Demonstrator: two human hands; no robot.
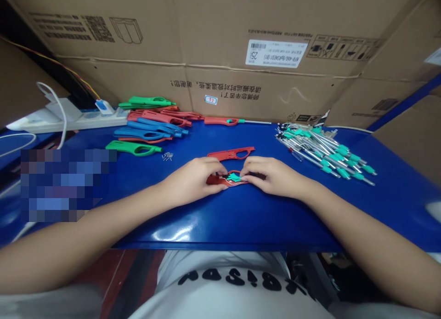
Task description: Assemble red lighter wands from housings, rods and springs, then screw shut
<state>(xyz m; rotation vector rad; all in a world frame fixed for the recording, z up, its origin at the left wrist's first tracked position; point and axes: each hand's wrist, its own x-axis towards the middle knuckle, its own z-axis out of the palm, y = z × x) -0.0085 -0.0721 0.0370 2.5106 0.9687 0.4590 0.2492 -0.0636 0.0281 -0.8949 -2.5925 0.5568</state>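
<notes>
Red casing (214,180) is partly hidden by the left hand (189,179) gripping it; the right hand (279,176) pinches a green part (234,177).

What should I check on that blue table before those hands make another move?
1. Left hand on the red shell: ok.
2. Right hand at the green part: ok, though its exact grip is hidden.
3. Green part fully seated in the shell: cannot tell; fingers cover some of it.
4. Second red shell piece nearby: ok, lying just beyond the hands.
5. Small metal pieces kept together: ok, in a loose little heap.
</notes>
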